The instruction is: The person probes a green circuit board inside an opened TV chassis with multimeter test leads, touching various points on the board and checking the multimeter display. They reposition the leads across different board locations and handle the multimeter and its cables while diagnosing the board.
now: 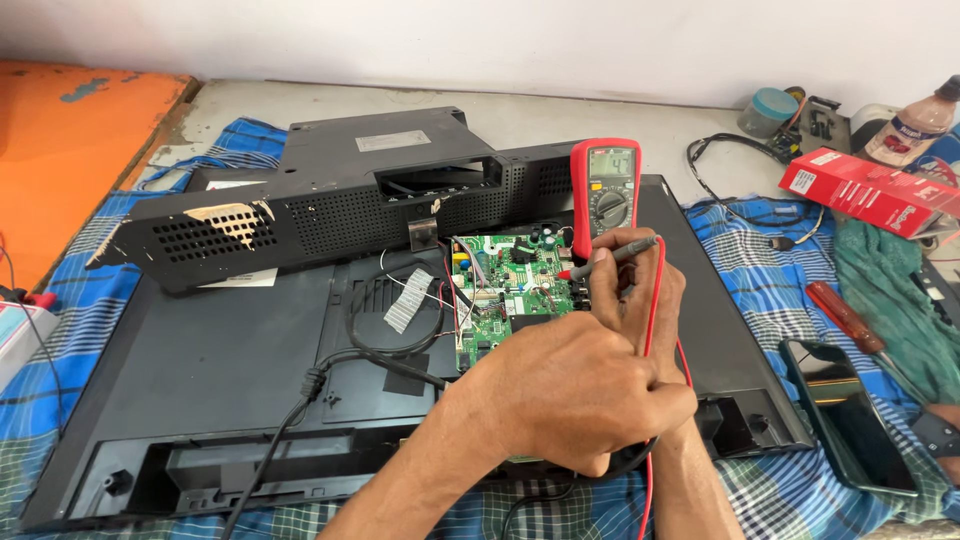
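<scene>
the left hand [575, 395] lies nearest the camera, curled into a loose fist low over the front edge of the green circuit board [510, 290]; whether its grip encloses a lead cannot be told, since the fingers are turned away. just behind it the right hand [640, 290] has its grip closed on a grey-and-red test probe [612, 256], held like a pen, its red tip touching the right part of the board. a red lead [655, 330] runs from the probe down over the right wrist. just beyond the probe a red multimeter [604, 195] stands upright, leaning against the detached black rear cover [330, 205], its screen lit. the board sits in the middle of the opened black television back [220, 370], which lies flat on a blue checked cloth [760, 260] covering the desk. a black cable [300, 400] trails off the panel toward the front. to the right lie a red-handled screwdriver [845, 315], a dark phone [848, 415] and a red box [860, 190].
</scene>
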